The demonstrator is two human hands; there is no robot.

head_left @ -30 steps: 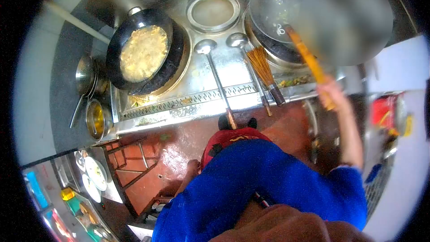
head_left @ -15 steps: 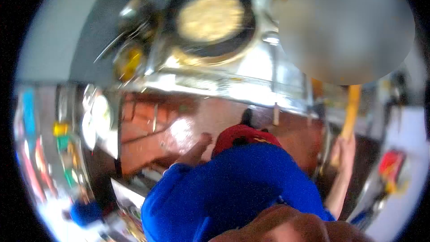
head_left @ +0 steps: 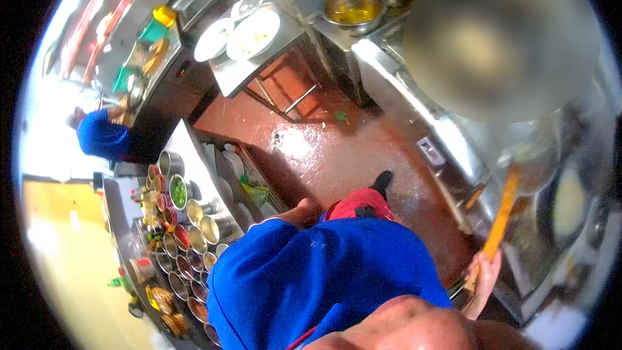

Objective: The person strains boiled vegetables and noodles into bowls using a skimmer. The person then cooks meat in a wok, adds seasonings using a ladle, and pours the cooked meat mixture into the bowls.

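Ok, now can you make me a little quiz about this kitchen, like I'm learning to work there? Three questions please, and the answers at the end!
1. What is the person's right grip holding?
2. True or false: the white plates are on a table.
3. Pick one: what colour is the top the person with the head camera is wearing? A) green B) blue C) yellow

Key:
1. A long wooden handle.
2. True.
3. B, blue.
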